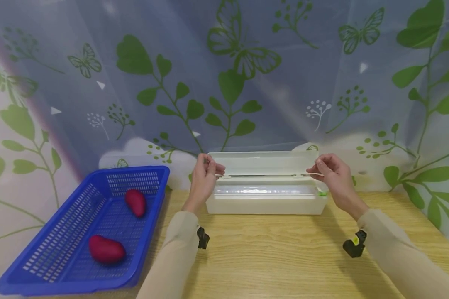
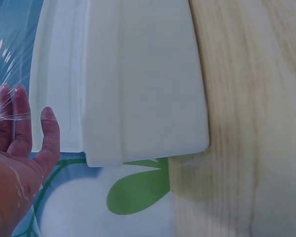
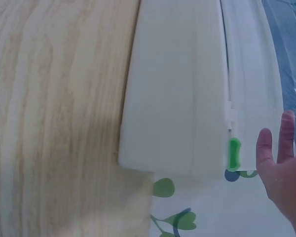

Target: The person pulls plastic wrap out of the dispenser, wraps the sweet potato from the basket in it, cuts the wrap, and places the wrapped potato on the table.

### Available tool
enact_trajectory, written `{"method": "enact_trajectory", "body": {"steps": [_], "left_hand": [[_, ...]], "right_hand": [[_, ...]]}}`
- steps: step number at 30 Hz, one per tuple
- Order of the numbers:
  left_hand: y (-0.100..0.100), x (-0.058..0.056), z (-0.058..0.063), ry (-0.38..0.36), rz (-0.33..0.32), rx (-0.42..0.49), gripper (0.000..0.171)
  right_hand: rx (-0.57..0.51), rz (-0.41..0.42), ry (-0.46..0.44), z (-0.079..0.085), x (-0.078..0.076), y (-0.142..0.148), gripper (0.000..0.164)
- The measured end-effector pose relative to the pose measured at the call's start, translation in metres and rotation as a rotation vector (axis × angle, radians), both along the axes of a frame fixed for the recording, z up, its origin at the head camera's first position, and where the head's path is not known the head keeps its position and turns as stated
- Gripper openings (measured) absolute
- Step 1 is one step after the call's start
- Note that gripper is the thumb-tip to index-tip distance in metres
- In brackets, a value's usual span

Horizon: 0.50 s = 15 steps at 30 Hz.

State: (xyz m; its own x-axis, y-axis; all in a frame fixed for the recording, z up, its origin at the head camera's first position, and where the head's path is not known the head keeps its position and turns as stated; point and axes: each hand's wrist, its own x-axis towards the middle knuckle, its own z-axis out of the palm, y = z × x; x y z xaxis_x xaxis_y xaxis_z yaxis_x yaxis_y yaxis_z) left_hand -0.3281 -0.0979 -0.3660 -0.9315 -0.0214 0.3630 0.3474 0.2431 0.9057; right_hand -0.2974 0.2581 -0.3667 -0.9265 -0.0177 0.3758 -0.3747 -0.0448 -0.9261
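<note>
The left hand (image 1: 203,180) and right hand (image 1: 338,178) pinch clear film (image 2: 7,57) by the open white dispenser (image 1: 265,207), far on the desk (image 1: 269,257).

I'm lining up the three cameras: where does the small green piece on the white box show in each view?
Head: right of centre, the green piece sits at the right end of the white box, beside the right hand.
Left wrist: not in it; the green leaf there is a print.
Right wrist: lower right, to the left of the right hand.
Shared landmark: the white box, visible in all three.
</note>
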Motion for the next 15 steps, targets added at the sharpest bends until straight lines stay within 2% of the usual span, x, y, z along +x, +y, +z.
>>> {"method": "enact_trajectory", "body": {"steps": [3,15], "left_hand": [[0.0,0.0,0.004,0.007,-0.015,0.014,0.009],[-0.001,0.005,0.017,0.031,-0.048,0.032,0.005]], "right_hand": [[-0.044,0.034,-0.004,0.003,0.0,0.001,0.017],[-0.016,0.103,0.017,0.016,0.003,0.006,0.019]]}}
